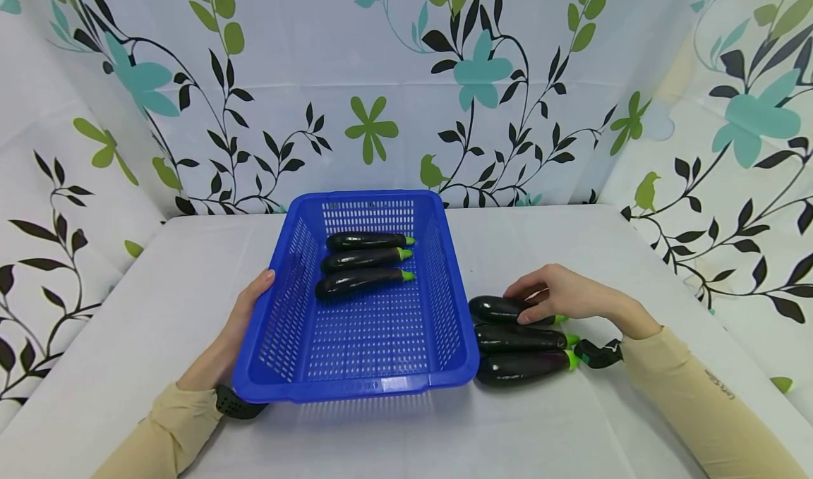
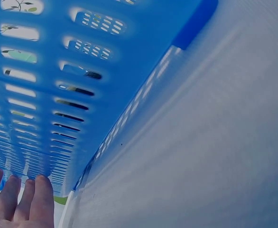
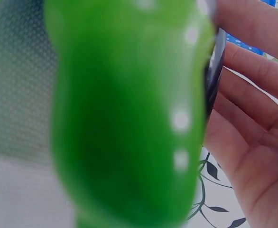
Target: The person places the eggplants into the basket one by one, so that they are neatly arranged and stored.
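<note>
A blue perforated basket (image 1: 375, 387) stands on the white-covered table with three eggplants (image 1: 358, 281) lying side by side inside. At its left side, my left hand (image 1: 244, 306) rests against the rim and outer wall. In the left wrist view, the left fingers (image 2: 41, 199) lie nearly straight along the slotted wall. Right of the basket, my right hand (image 1: 565, 295) grips the farthest eggplant (image 1: 489, 310) of another group of three, thumb on the near side. That eggplant's green stem (image 3: 125, 118) fills much of the right wrist view, hiding most of its dark body.
Two more eggplants (image 1: 524, 370) lie just in front of the gripped one, close to the basket's right wall. A patterned leaf-and-flower curtain (image 1: 375, 63) hangs behind and at both sides of the table (image 1: 432, 437).
</note>
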Demonstrator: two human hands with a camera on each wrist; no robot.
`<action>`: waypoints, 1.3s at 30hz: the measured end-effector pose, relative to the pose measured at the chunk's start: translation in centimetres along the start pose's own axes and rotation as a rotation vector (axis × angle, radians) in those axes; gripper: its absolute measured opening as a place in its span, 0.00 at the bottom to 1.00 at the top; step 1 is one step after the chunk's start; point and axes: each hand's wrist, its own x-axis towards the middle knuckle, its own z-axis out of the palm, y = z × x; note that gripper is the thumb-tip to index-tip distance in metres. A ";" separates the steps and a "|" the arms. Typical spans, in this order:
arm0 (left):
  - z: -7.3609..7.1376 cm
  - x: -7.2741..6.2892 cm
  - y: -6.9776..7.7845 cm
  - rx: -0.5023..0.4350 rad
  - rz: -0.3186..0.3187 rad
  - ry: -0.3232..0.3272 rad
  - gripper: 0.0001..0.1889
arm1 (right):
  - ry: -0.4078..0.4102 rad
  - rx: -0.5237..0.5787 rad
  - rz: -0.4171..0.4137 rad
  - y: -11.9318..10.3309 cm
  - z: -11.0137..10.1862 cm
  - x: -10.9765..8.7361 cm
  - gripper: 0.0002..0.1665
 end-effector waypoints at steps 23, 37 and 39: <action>-0.1 -0.1 -0.1 -0.015 -0.029 -0.016 0.38 | 0.009 -0.033 -0.019 0.3 0.1 0.2 0.28; -0.1 -0.1 -0.1 -0.013 -0.020 -0.008 0.39 | 0.023 -0.100 -0.029 0.3 0.0 0.1 0.27; -0.1 -0.1 -0.1 -0.011 -0.022 -0.006 0.39 | 0.024 -0.109 -0.031 0.3 0.0 0.1 0.27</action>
